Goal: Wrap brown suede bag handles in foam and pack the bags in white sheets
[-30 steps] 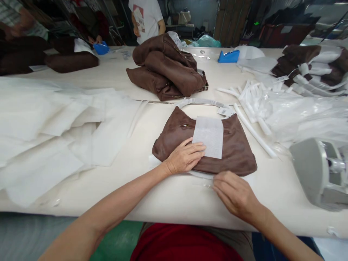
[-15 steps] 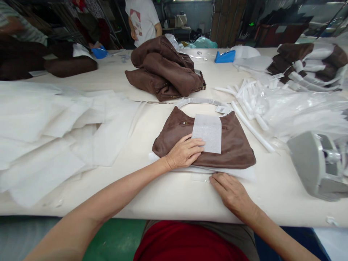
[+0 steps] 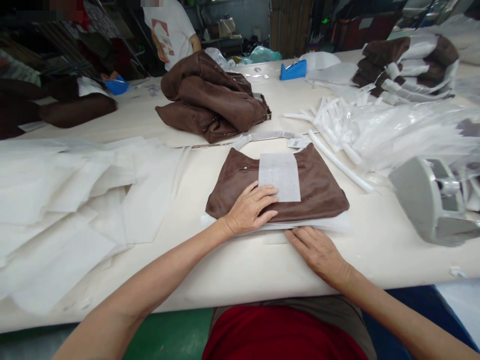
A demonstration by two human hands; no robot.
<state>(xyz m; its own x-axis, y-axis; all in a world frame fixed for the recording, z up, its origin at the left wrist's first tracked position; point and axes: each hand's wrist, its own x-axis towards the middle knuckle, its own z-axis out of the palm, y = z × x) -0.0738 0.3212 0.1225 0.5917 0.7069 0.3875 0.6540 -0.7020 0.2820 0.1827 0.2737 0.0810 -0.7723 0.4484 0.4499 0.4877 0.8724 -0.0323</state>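
A brown handbag [image 3: 318, 192] lies flat before me, its looped handle [image 3: 270, 135] wrapped in white and carrying a tag [image 3: 298, 143]. A pale square sheet [image 3: 281, 172] rests over its zip. White packing foam or paper [image 3: 333, 221] sticks out below the bag's near edge. My left hand [image 3: 253, 207] lies with fingers spread on the bag, fingertips over the square's lower left corner. My right hand [image 3: 317, 250] is laid flat at the near edge of the white layer, its fingertips partly hidden there, beside a faint clear strip [image 3: 275, 238].
Loose white sheets [image 3: 90, 200] cover the left side. Brown bags [image 3: 217, 97] are heaped beyond. At right are a grey tape dispenser [image 3: 416, 200], white tubes [image 3: 337, 132] and clear plastic [image 3: 405, 125]. A blue dispenser [image 3: 293, 70] and a person [image 3: 170, 32] are farther back.
My view has shifted slightly. My right hand has moved up to the white layer's near edge, its fingertips now against or under it. My left hand stays on the bag.
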